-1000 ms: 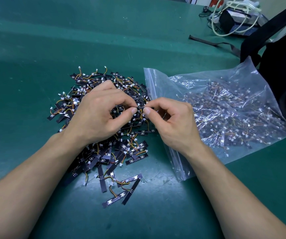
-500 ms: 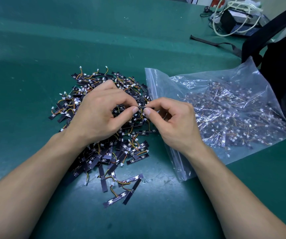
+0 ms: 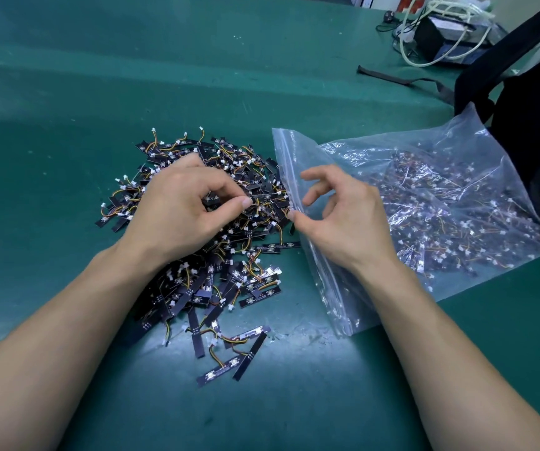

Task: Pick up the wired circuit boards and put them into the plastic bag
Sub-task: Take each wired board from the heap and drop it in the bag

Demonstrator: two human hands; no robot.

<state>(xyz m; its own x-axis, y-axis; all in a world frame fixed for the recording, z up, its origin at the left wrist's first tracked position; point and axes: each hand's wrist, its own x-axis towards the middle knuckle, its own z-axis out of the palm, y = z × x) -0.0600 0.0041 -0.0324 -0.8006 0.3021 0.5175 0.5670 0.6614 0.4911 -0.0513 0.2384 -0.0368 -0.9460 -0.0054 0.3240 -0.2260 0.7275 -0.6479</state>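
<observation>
Surface: green table (image 3: 67,125) was heaped with wired circuit boards (image 3: 229,281).
Left hand (image 3: 184,206): one board (image 3: 263,197) was pinched at the fingertips.
Right hand (image 3: 346,216): fingers were spread over the plastic bag (image 3: 457,148).

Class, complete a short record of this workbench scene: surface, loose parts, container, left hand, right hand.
surface: green table mat
loose parts: pile of wired circuit boards, left of the bag
container: clear zip-lock plastic bag, lying flat, already holding many boards
left hand: pinches one board over the pile
right hand: fingers spread, holding nothing, at the bag's zip edge
</observation>
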